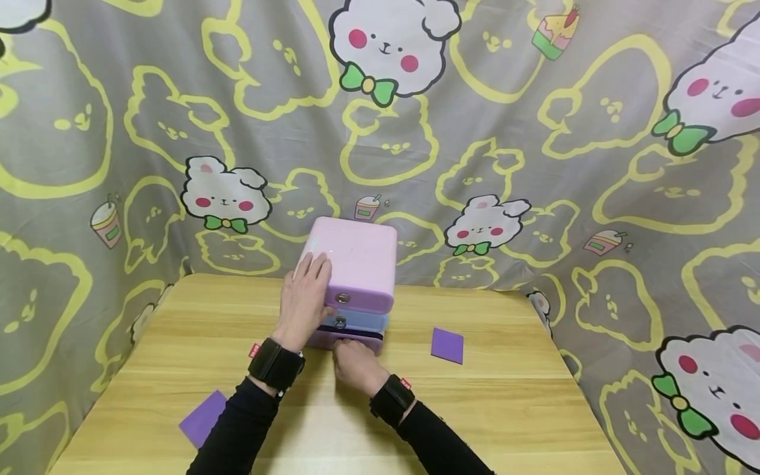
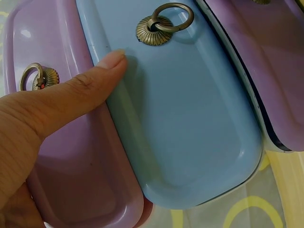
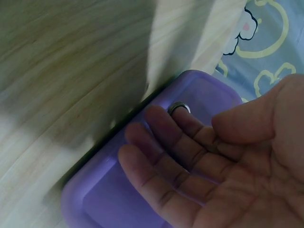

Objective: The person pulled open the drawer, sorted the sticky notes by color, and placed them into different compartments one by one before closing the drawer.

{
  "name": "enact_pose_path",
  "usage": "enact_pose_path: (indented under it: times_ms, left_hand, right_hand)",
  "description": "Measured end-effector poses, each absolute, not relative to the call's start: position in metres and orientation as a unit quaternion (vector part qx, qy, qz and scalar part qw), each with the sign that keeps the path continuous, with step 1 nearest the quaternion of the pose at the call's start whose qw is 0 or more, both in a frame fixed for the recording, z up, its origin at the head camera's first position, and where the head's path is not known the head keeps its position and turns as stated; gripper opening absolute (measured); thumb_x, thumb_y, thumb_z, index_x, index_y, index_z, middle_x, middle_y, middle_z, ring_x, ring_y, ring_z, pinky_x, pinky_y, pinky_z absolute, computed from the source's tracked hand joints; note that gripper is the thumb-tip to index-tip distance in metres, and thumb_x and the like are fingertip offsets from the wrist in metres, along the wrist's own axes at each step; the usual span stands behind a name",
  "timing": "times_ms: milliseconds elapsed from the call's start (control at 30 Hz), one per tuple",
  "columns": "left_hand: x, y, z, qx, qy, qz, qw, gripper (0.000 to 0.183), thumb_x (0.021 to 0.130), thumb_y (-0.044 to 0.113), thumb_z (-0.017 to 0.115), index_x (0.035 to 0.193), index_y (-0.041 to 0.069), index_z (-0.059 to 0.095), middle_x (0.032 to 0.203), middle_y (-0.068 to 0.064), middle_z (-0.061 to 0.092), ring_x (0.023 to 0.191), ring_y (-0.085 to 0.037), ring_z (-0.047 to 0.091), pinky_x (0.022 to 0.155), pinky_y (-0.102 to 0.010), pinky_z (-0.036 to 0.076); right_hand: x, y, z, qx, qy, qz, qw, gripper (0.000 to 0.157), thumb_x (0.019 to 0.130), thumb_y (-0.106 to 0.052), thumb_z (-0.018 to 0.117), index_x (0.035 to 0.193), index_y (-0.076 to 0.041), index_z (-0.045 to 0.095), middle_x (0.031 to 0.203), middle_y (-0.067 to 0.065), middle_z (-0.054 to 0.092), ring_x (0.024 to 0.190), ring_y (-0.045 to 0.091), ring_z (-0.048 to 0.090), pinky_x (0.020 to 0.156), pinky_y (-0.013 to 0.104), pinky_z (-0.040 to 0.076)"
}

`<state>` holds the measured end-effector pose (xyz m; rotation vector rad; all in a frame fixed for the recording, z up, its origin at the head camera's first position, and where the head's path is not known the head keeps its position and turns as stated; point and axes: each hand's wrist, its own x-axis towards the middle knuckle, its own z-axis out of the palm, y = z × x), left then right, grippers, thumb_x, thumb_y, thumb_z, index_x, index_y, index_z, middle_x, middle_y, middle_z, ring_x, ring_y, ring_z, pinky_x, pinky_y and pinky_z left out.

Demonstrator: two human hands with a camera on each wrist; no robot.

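Black sleeves (image 1: 442,439) extend over the bench (image 1: 505,409) to a pink cabinet (image 1: 356,254), left hand (image 1: 304,300) resting straight fingers along its upper left edge, nearer right hand (image 1: 359,366) hooking one finger through the ring (image 3: 179,103) of the bottom drawer (image 1: 373,344) just ahead, whose long axis runs crosswise.

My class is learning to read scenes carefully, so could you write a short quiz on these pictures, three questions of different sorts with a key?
1. What colour is the middle drawer? (a) yellow (b) blue (c) black

2. True or false: in the head view, one purple square lies to the right of the drawer box and a second purple square lies to its left.

3. Short answer: which hand is at the ring pull of the bottom drawer?

Key: 1. b. 2. True. 3. The right hand; the left hand rests on the upper part of the drawer box.
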<state>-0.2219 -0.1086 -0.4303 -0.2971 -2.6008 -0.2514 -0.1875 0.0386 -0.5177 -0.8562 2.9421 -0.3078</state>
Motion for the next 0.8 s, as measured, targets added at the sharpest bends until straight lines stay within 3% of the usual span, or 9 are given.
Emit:
enact_pose_path:
  times_ms: [500, 800]
  left_hand:
    - [-0.221, -0.110, -0.431, -0.106, -0.960, -0.090, 0.243, 0.105, 0.050, 0.038, 0.102, 0.136, 0.006, 0.050, 0.151, -0.012, 0.052, 0.143, -0.037, 0.045, 0.096, -0.058, 0.053]
    - [-0.221, -0.111, -0.428, -0.106, -0.962, -0.085, 0.236, 0.106, 0.051, 0.038, 0.102, 0.137, 0.006, 0.049, 0.152, -0.013, 0.052, 0.143, -0.037, 0.045, 0.097, -0.058, 0.053]
  right_hand:
    - [-0.173, 0.034, -0.515, -0.269, 0.958, -0.091, 0.037, 0.005, 0.089, -0.007, 0.061, 0.085, -0.008, 0.063, 0.084, 0.008, 0.070, 0.081, 0.026, 0.070, 0.072, 0.036, 0.059]
    - [-0.162, 0.031, -0.509, -0.269, 0.956, -0.104, 0.054, 0.014, 0.083, -0.004, 0.062, 0.072, -0.011, 0.057, 0.071, 0.005, 0.065, 0.070, 0.024, 0.068, 0.065, 0.033, 0.058]
